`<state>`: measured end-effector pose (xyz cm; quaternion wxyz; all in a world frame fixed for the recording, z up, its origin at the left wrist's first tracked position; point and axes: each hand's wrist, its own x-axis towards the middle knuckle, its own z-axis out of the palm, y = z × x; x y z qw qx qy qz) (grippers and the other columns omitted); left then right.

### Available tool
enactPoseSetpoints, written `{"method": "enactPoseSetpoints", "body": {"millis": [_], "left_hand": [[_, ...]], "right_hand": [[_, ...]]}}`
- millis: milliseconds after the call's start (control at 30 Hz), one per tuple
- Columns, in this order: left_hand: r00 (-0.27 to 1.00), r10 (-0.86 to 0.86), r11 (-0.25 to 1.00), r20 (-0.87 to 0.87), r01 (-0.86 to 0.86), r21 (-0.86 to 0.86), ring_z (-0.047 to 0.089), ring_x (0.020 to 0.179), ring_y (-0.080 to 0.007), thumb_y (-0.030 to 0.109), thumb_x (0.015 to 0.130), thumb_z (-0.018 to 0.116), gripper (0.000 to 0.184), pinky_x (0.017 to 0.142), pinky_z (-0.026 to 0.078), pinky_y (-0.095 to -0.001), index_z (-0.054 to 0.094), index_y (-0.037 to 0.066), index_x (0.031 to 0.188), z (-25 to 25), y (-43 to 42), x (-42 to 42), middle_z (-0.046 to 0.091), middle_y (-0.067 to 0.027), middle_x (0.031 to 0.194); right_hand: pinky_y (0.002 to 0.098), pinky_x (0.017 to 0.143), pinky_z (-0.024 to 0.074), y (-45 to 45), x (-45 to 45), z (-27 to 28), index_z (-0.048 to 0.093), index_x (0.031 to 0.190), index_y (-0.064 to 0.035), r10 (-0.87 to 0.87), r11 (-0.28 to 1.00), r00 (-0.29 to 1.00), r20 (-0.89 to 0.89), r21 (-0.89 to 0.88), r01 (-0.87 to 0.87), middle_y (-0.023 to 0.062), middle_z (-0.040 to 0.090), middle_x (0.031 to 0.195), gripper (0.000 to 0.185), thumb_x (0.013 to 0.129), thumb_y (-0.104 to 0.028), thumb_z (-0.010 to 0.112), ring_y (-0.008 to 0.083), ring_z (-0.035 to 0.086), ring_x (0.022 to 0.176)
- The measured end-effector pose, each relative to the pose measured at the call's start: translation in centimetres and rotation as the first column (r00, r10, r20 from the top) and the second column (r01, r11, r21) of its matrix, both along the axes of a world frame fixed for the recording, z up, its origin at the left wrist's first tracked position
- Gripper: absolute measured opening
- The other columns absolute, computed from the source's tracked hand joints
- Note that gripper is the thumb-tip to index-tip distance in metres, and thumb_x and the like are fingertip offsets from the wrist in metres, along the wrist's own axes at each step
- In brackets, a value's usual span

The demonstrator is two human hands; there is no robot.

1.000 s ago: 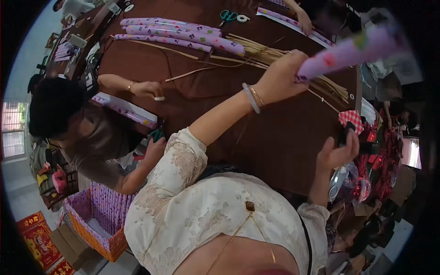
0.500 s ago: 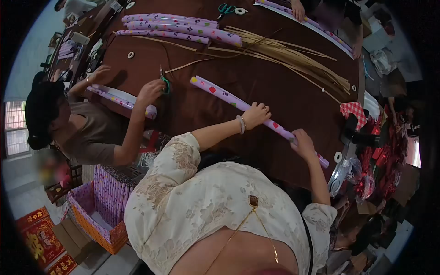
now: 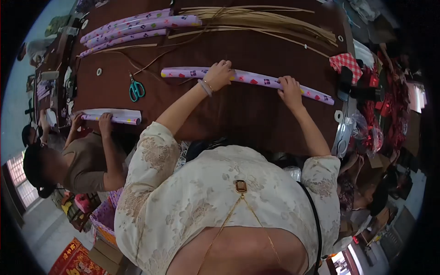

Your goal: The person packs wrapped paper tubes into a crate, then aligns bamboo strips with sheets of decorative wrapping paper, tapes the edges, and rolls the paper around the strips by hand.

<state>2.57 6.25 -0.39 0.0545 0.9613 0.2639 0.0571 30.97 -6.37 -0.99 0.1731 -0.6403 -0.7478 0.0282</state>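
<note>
A long roll of purple patterned paper [image 3: 256, 79] lies across the brown table in front of me. My left hand [image 3: 219, 75] rests over the roll left of its middle, fingers curved around its far side. Nearer its right end, my right hand [image 3: 290, 91] has its fingers bent over the roll. The roll's left end and right tip stick out past my hands. Beyond it lie thin tan strips [image 3: 275, 25] in a loose bundle.
Several purple rolls [image 3: 142, 27] lie at the back left. Teal scissors [image 3: 136, 90] and a tape ring [image 3: 99, 72] are on the brown table [image 3: 192, 105]. A co-worker [image 3: 87, 156] at left handles another roll [image 3: 114, 118]. A red checked cloth [image 3: 346, 66] lies at right.
The raised roll came down onto the table under both hands, and its angle is now flatter. The scissors have left the co-worker's hand and lie on the table. The view has shifted.
</note>
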Motion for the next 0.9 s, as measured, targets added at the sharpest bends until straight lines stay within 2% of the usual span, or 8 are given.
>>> {"method": "enactPoseSetpoints", "body": {"millis": [167,267,533,600,667,733,800,900], "left_hand": [[0.988,0.127,0.975,-0.092,-0.141,-0.171,0.052,0.094,-0.0261,0.022,0.069,0.069,0.033,0.078,0.046,-0.0358,0.055,0.008,0.096,-1.0,-2.3,0.7,0.053,-0.0091,0.096],[0.983,0.157,0.980,-0.091,-0.167,-0.105,0.056,0.090,-0.0254,0.017,0.073,0.062,0.026,0.077,0.047,-0.0359,0.054,0.004,0.094,-1.3,-3.1,0.9,0.056,-0.0106,0.093],[0.964,0.266,0.964,0.005,-0.266,0.009,0.057,0.085,-0.0251,0.006,0.071,0.058,0.028,0.077,0.040,-0.0360,0.049,0.005,0.097,3.2,0.2,4.8,0.057,-0.0106,0.092],[0.976,0.218,0.975,0.011,-0.218,0.047,0.056,0.086,-0.0246,0.010,0.071,0.061,0.027,0.077,0.041,-0.0353,0.051,0.006,0.096,1.2,1.1,4.9,0.056,-0.0101,0.093],[0.975,0.224,0.967,-0.002,-0.222,-0.127,0.054,0.095,-0.0261,0.019,0.074,0.063,0.028,0.080,0.042,-0.0376,0.055,0.008,0.098,0.6,0.2,4.1,0.055,-0.0127,0.100],[0.966,0.251,0.952,0.058,-0.235,-0.197,0.051,0.097,-0.0270,0.023,0.069,0.069,0.036,0.080,0.043,-0.0385,0.056,0.007,0.099,0.0,-0.5,3.4,0.054,-0.0133,0.101],[0.967,0.236,0.962,0.092,-0.220,-0.159,0.051,0.096,-0.0274,0.023,0.068,0.070,0.037,0.080,0.043,-0.0382,0.056,0.008,0.098,-0.5,-0.8,3.2,0.054,-0.0132,0.100],[0.970,0.223,0.956,0.100,-0.198,-0.215,0.051,0.096,-0.0279,0.026,0.066,0.071,0.040,0.081,0.042,-0.0381,0.055,0.008,0.099,0.1,-1.0,3.1,0.053,-0.0128,0.101]], "right_hand": [[0.0395,0.080,0.0413,-0.3,0.9,0.0,0.052,0.104,-0.0088,0.034,0.966,0.991,-0.131,-0.250,-0.066,0.0084,0.051,0.096,0.044,0.065,-0.011,0.072,0.0279,0.052,0.093],[0.0393,0.079,0.0420,-0.1,0.8,0.8,0.051,0.101,-0.0103,0.011,0.944,0.996,-0.093,-0.327,-0.041,0.0080,0.052,0.096,0.041,0.067,-0.017,0.072,0.0283,0.052,0.094],[0.0391,0.076,0.0392,2.2,1.6,3.6,0.052,0.105,-0.0095,-0.136,0.977,0.989,0.054,-0.157,0.143,0.0082,0.052,0.098,0.047,0.065,-0.018,0.074,0.0284,0.052,0.092],[0.0390,0.077,0.0392,2.7,2.0,2.2,0.052,0.105,-0.0091,-0.126,0.966,0.992,0.027,-0.223,0.129,0.0086,0.052,0.099,0.047,0.065,-0.020,0.075,0.0283,0.052,0.093],[0.0386,0.078,0.0389,2.1,1.9,3.1,0.054,0.103,-0.0082,-0.089,0.939,0.995,-0.049,-0.336,0.068,0.0092,0.051,0.101,0.050,0.063,-0.028,0.077,0.0275,0.050,0.098],[0.0374,0.080,0.0386,2.1,0.7,5.2,0.055,0.103,-0.0079,-0.059,0.947,0.990,0.125,-0.308,0.095,0.0089,0.050,0.104,0.052,0.064,-0.036,0.075,0.0275,0.048,0.101],[0.0358,0.083,0.0380,4.0,-0.2,5.6,0.059,0.100,-0.0093,-0.055,0.977,0.993,0.100,-0.202,0.074,0.0072,0.053,0.101,0.044,0.069,-0.039,0.071,0.0248,0.050,0.098],[0.0349,0.074,0.0438,10.8,-4.5,6.4,0.064,0.093,-0.0101,-0.071,0.975,0.938,-0.338,-0.223,-0.007,0.0064,0.059,0.088,0.026,0.078,-0.031,0.063,0.0212,0.058,0.082]]}}
